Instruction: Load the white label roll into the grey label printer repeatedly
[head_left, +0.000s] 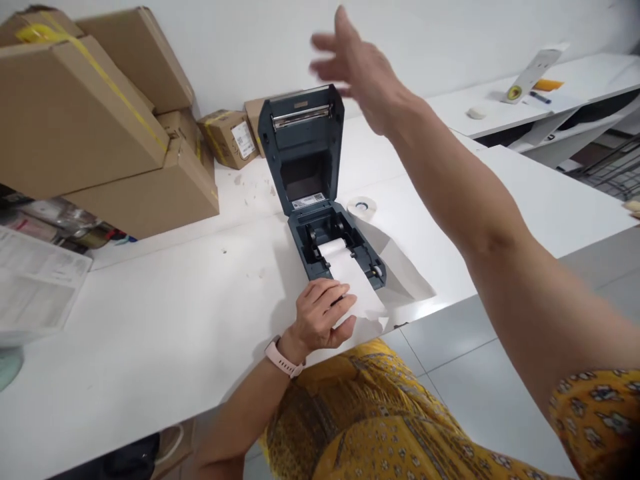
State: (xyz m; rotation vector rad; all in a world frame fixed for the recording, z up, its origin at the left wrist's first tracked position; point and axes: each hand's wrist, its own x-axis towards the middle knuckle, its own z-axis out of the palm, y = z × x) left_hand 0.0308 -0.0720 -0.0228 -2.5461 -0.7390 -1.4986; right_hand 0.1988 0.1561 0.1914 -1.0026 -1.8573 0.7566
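White wall [240, 47] runs behind your glossy white table [165, 320], with large brown cardboard boxes [85, 120] stacked at the far left and a small brown carton with a white label [225, 140] beside them. Near the table's front edge sits the dark blue-grey plastic label printer [325, 220], its hinged lid [303, 140] raised upright. A narrow white paper strip [357, 277] runs from the small white roll [333, 247] inside it out over its front. Your left hand [323, 313], a pale pink watch band [284, 360] at its wrist, lies at that front end with bent fingers against the strip; whether they pinch it, you cannot tell from here. Your right hand [367, 83], blurred, is raised beside the lid's top, fingers spread, holding nothing. A flat white ring-shaped roll [361, 208] lies just beside the printer, to its right.
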